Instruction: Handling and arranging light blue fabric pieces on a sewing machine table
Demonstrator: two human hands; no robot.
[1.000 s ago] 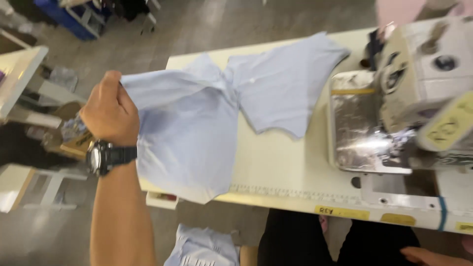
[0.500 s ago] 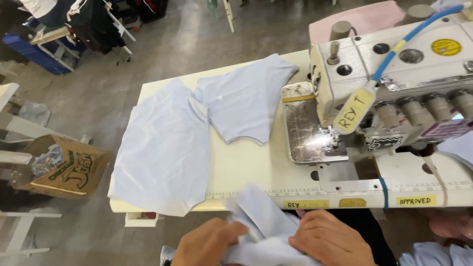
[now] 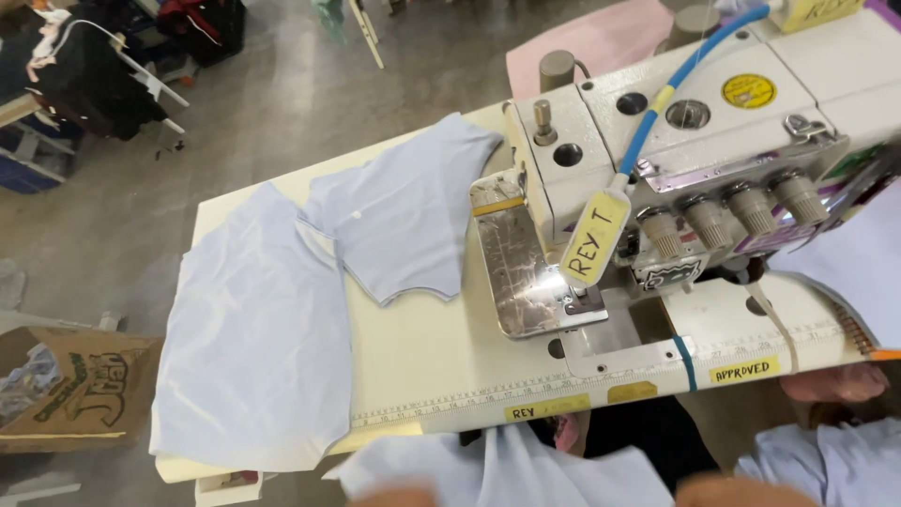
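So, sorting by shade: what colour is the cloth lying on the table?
Pale blue, plain; the cloth shows best in the head view.

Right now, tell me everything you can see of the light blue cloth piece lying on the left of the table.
The light blue cloth piece is thin woven-looking fabric, lying flat and slightly creased on the cream table. Its lower left part hangs over the table's near edge. At its upper right it meets a smaller blue piece that reaches the sewing machine. No hand touches it.

Cream sewing table [image 3: 422, 361], pale blue fabric pieces [image 3: 253, 347], overlock sewing machine [image 3: 676, 169]
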